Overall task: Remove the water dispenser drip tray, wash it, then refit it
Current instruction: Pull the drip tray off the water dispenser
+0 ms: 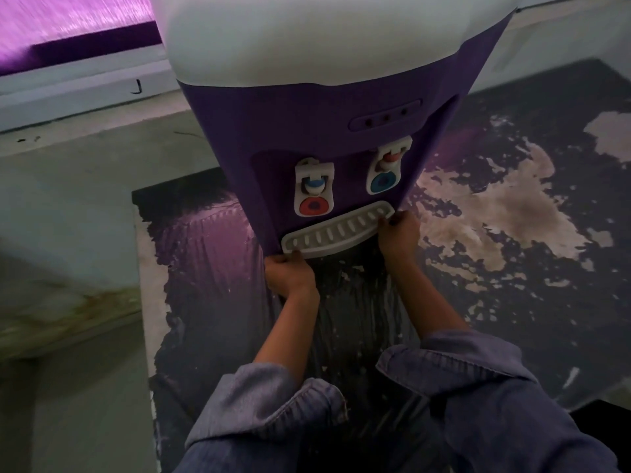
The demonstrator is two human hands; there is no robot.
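Observation:
A purple water dispenser [307,131] with a white top stands on a dark surface. Its grey slotted drip tray [336,230] sits at the base, below a red tap [313,189] and a blue tap [385,170]. My left hand [290,273] grips the tray's left end from below, thumb on the rim. At the tray's right end my right hand [397,232] holds it, fingers curled over the edge. Both forearms reach up from blue sleeves.
The dispenser rests on a dark cabinet top [512,199] with patches of peeled paint. A pale floor [68,199] lies to the left, with a wall ledge [85,97] and a pink-lit window behind.

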